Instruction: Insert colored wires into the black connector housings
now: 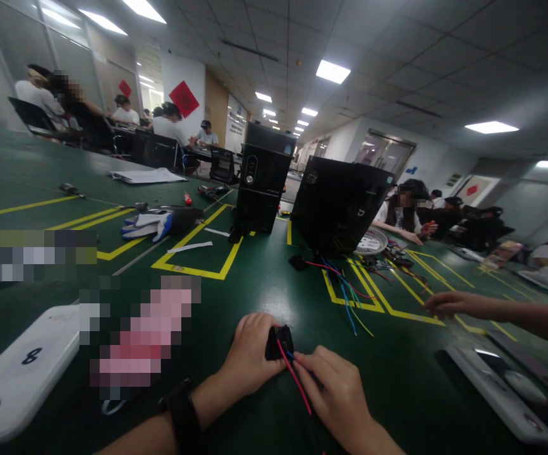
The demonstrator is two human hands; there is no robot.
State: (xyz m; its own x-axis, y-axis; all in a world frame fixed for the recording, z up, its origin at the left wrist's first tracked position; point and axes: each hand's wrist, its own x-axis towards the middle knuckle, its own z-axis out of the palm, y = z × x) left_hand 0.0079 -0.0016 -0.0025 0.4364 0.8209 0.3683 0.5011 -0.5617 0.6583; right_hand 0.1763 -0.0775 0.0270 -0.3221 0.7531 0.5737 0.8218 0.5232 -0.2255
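Note:
My left hand (253, 351) is closed around a small black part (279, 344), squarish and socket-like, just above the green table. A red wire (296, 379) runs out of it toward the bottom edge of the view. With thumb and fingertips, my right hand (333, 385) pinches a blue wire (289, 355) close against the part's face. Whether the wire's end sits inside the part cannot be made out. Farther forward lies another black piece (298, 261), with red, blue and green-yellow wires (349, 294) spread beside it.
Two black computer cases (267, 183) (342, 205) stand ahead. Work gloves (160, 222), papers (148, 176) and a white numbered case (27, 366) are on the left. At right, another person's arm (496, 309) reaches in above a light-coloured device (501, 392). A white basket (371, 241) stands behind.

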